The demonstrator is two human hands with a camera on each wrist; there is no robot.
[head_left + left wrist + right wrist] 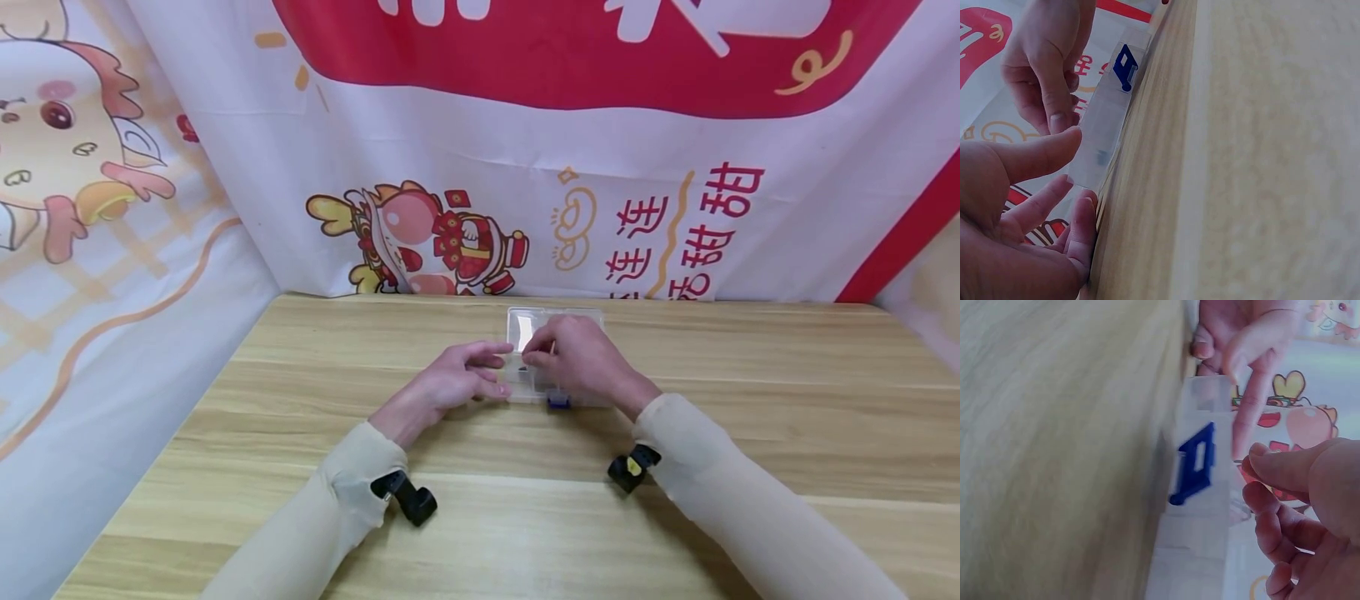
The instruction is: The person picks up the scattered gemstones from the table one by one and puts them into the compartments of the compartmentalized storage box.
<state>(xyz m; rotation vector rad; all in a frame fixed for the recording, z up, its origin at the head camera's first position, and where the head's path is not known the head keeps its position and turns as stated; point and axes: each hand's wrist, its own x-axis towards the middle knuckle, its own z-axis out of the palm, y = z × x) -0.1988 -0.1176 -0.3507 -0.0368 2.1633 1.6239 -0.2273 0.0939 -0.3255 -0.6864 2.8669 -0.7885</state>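
Note:
A clear plastic compartment box lies on the table with its see-through lid raised at the back. On its front is a blue latch. My left hand is at the box's left end, fingers spread and relaxed, fingertips touching or very near the wall. Over the box, my right hand points down with thumb and forefinger brought together. Whether something tiny sits between those fingertips is too small to tell. A small dark thing shows faintly through the box's wall.
The wood-grain table stretches in front of the box and to both sides. A printed cloth hangs behind the table's far edge, and another one hangs at the left. Both wrists carry black camera mounts.

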